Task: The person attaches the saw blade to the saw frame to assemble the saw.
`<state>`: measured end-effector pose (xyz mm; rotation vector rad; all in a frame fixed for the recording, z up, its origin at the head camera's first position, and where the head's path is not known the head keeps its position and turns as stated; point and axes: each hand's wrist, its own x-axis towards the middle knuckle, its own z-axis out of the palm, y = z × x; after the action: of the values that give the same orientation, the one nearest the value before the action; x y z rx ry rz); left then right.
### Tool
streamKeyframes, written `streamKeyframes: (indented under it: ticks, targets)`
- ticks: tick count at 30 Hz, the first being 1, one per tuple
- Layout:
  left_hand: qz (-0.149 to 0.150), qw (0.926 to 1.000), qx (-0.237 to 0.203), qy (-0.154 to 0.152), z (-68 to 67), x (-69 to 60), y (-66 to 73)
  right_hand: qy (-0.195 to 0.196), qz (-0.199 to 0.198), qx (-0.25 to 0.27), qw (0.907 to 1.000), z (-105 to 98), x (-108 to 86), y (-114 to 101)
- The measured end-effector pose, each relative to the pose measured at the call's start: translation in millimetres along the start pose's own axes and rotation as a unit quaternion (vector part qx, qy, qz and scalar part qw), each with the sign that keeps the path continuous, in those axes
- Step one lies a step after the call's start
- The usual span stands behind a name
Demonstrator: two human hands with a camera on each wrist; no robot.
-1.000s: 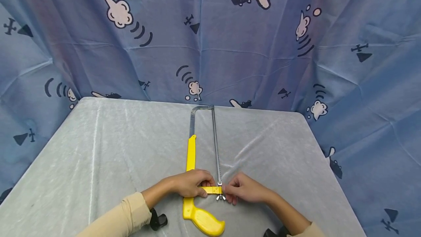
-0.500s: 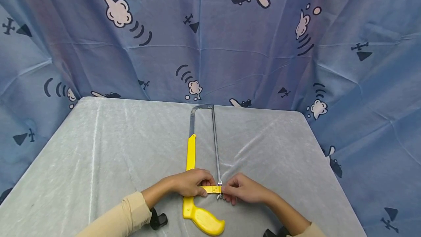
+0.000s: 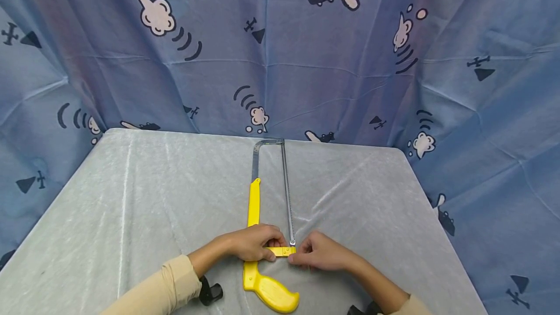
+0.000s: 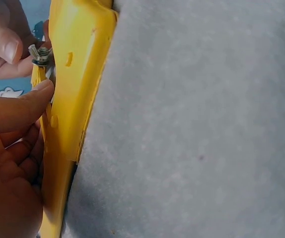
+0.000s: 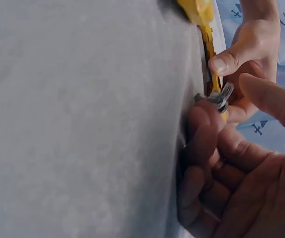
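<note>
A hacksaw with a yellow handle (image 3: 275,295) lies on the grey cloth, its grey metal bow and narrow blade (image 3: 287,193) pointing away from me. My left hand (image 3: 255,243) grips the yellow crossbar (image 3: 283,252) at the blade's near end between thumb and fingers. The right hand (image 3: 325,252) is at that bar's outer end, hiding the wing nut in the head view. In the right wrist view its curled fingers touch the silver wing nut (image 5: 221,100), while the thumb stands a little apart. The left wrist view shows the wing nut (image 4: 40,55) beside the right thumb.
Grey cloth (image 3: 175,198) covers the table around the saw. A blue curtain (image 3: 280,62) printed with planes and clouds hangs behind it and at both sides. Black wrist mounts (image 3: 210,291) are on the forearms.
The right hand's thumb has moved left and slightly nearer me, over the wing nut, which was visible earlier and turned between the earlier frames. The left hand and saw keep their place.
</note>
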<state>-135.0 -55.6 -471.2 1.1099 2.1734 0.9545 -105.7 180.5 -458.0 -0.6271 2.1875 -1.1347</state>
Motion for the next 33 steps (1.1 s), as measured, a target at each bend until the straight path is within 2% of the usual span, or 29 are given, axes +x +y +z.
streamKeyframes:
  ticks: [8,15,19,23,29,33]
  targets:
    - [-0.005,1.0,-0.003,-0.004,-0.8,-0.4,0.1,0.019,0.015,-0.06,0.9979,3.9,3.6,-7.7]
    - [0.007,1.0,-0.001,-0.001,-0.1,-1.1,-0.9,0.014,0.026,-0.057,0.998,3.8,3.6,-7.4]
    - [0.001,1.0,-0.004,-0.004,0.3,-0.3,-1.5,0.009,0.026,-0.05,0.9983,2.9,3.5,-4.2]
    - [-0.006,1.0,-0.004,-0.005,0.7,0.5,-2.5,-0.012,0.012,-0.033,0.9993,-0.6,3.7,0.8]
    - [0.006,0.9999,-0.01,0.001,1.9,1.4,-4.2,-0.075,-0.022,0.013,0.9969,-8.9,2.1,5.8]
    - [0.006,0.9999,-0.015,0.002,2.3,1.6,-4.4,-0.094,-0.032,0.024,0.9948,-11.2,1.6,7.3]
